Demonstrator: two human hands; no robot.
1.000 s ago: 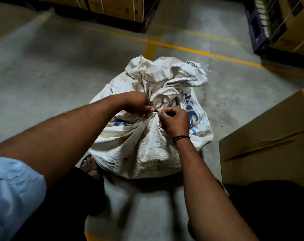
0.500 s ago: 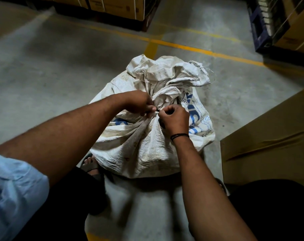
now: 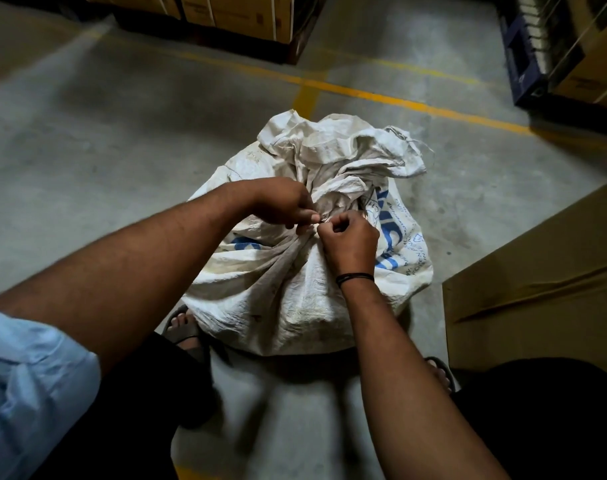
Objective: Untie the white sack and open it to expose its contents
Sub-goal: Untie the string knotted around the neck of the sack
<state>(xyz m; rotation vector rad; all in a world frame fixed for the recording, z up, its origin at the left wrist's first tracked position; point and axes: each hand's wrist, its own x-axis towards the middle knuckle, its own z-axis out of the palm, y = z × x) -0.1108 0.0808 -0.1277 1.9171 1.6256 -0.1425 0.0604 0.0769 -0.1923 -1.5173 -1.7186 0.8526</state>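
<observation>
A dirty white woven sack (image 3: 281, 299) with blue print stands on the concrete floor in front of me, its neck gathered and tied, the loose top crumpled behind the knot. My left hand (image 3: 284, 204) and my right hand (image 3: 349, 239) meet at the sack's neck. Both pinch the thin tie (image 3: 320, 220) with curled fingers, fingertips almost touching. The tie itself is mostly hidden between the fingers. The sack's contents are not visible.
A brown cardboard box (image 3: 537, 278) stands close on the right of the sack. Stacked cartons (image 3: 232, 12) on a pallet sit at the back, more boxes (image 3: 579, 46) at the back right. Yellow lines (image 3: 399, 100) cross the floor. My sandalled feet (image 3: 186, 327) flank the sack.
Both hands stay pinched at the sack's neck, working the tie with small finger movements. The right hand has shifted slightly up toward the knot. The sack remains tied.
</observation>
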